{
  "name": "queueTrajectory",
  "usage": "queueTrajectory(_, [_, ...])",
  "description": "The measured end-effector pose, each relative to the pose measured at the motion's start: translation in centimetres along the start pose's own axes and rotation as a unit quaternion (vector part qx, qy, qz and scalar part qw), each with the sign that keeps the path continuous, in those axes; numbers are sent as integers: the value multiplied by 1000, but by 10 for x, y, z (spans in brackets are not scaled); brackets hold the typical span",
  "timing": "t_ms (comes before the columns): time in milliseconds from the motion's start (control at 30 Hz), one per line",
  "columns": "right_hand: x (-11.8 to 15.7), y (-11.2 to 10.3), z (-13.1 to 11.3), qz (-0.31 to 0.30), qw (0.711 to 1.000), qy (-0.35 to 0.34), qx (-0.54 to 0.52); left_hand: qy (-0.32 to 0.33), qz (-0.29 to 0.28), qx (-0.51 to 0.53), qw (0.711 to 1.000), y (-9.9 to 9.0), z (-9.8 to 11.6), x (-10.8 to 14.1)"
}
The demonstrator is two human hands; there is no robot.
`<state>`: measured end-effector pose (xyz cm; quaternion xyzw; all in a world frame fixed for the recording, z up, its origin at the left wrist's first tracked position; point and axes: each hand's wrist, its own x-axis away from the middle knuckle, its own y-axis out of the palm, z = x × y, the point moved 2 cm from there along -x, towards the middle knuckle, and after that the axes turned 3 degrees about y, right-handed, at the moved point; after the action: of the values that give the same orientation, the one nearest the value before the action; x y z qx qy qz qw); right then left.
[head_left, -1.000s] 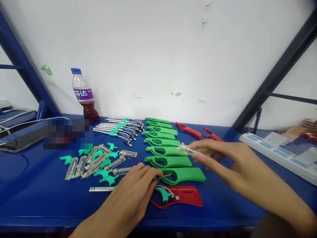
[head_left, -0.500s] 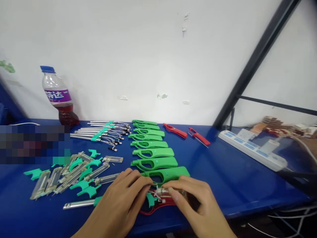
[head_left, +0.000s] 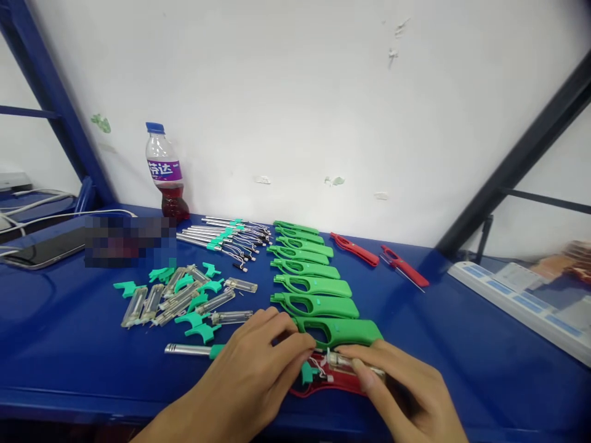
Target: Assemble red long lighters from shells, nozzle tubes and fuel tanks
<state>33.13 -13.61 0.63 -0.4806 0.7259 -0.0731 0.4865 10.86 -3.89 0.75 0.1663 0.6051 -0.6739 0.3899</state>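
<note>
Fuel tank (head_left: 346, 363), clear-walled, is clamped between the thumb and forefinger of the right hand (head_left: 410, 384), its fitting end pointed left. It is held over the red lighter half-shell (head_left: 345, 383), part of which is hidden by it; whether the two are touching cannot be told. The left hand (head_left: 258, 363) is laid over the left end of the half-shell, its fingers bent and close together; whether anything is gripped under them cannot be told. Within the half-shell, a teal trigger (head_left: 307, 373) is seen beside thin white wires. To the left of the half-shell, past the left hand, a metal tube (head_left: 187, 349) is shown with a teal collar. Just beyond the half-shell, the nearest of the green lighter handles (head_left: 353, 332) is placed, the others being ranked behind it. Beyond and left of the half-shell, loose clear tanks (head_left: 178, 301) and wired metal tubes (head_left: 217, 237) are laid out; well beyond it, to the right, two red lighter handles (head_left: 354, 249) are set down.
</note>
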Motion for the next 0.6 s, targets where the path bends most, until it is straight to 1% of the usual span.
queueTrajectory(133, [0,0,1,-15,1000,-3,-5,1,-12,-4,1000,0,1,0])
queueTrajectory(467, [0,1,5,-39,999,-6,-7,5,-12,0,1000,-2,5,-1])
queueTrajectory(600, [1,-1,6,-35,999,-6,-3,4,-13,-5,1000,-2,5,-1])
